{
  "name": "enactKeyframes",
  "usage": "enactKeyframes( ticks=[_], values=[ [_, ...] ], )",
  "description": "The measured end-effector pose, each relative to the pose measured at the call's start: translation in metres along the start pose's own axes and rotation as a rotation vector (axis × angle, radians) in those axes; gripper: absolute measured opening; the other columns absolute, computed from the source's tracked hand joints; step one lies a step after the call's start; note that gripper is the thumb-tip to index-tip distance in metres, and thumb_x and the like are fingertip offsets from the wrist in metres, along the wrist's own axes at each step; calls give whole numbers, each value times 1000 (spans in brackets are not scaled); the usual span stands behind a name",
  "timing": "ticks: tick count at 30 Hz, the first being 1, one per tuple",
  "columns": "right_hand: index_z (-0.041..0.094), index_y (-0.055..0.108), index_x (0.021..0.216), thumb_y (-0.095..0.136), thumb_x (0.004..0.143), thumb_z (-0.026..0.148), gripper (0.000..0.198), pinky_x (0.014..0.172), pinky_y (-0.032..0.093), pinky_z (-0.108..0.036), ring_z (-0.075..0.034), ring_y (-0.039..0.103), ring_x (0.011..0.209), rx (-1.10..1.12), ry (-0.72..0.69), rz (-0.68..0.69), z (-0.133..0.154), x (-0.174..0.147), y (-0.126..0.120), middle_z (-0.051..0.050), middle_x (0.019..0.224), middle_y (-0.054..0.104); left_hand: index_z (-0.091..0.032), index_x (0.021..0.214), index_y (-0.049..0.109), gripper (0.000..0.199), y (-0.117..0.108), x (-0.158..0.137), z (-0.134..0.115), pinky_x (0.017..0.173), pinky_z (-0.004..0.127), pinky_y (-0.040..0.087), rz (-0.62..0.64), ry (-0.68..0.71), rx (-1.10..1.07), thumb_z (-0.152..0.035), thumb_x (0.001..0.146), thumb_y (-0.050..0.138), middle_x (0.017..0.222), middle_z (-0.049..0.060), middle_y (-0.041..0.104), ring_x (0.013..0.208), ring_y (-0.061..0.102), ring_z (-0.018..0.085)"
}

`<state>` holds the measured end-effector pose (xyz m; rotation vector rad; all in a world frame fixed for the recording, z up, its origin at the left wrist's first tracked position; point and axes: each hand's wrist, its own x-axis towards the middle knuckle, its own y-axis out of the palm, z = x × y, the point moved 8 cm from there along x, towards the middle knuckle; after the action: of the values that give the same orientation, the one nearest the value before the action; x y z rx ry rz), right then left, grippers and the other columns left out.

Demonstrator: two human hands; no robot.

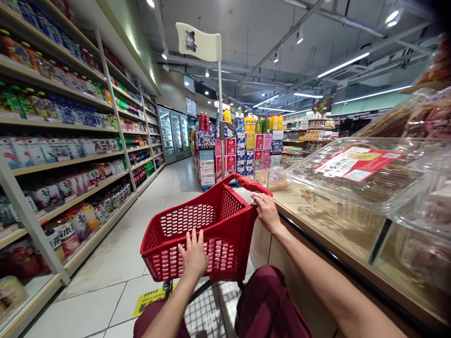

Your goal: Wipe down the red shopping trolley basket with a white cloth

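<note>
A small red plastic shopping cart (190, 220) stands sideways in front of my knees, its perforated basket showing nothing inside. My left hand (194, 258) lies with fingers spread against the near side wall of the basket, just below its rim. At the right end, my right hand (267, 212) has its fingers bent together over a crumpled white tissue (252, 199), pressed at the red handle (255, 185). A pole rises behind the cart and bears a cream flag-shaped sign (199, 42).
Drink shelves (66, 122) line the left side. A display counter (317, 253) with clear plastic food boxes (352, 173) runs close on the right. Stacked drink cartons (243, 152) stand ahead, with glass-door fridges (174, 131) beyond. A yellow floor sticker (150, 300) lies by the cart.
</note>
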<state>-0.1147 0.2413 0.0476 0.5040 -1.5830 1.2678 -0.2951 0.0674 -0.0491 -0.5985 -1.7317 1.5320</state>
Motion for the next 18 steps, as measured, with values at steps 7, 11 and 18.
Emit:
enactKeyframes(
  ticks=[7,11,18],
  values=[
    [21,57,114,36,80,8,41,97,32,-40,-19,46,110,36,-149,182,50,-9,37,-7,117,56,-22,138,15,78,1,-1,2,102,61,13,-13,31,33,-12,65,43,147,7,14,135,10,27],
    [17,56,115,36,79,9,42,97,32,-40,-21,46,108,-35,72,18,2,3,5,-11,115,56,-22,138,17,77,2,-1,-1,102,60,14,-53,25,40,-12,66,43,147,8,14,135,10,27],
    [21,58,112,37,81,9,39,99,30,-42,-21,43,113,-23,-100,150,25,-4,25,-8,119,54,-21,138,18,76,5,5,4,102,59,14,-62,22,19,-14,67,44,147,7,15,135,10,28]
  ],
)
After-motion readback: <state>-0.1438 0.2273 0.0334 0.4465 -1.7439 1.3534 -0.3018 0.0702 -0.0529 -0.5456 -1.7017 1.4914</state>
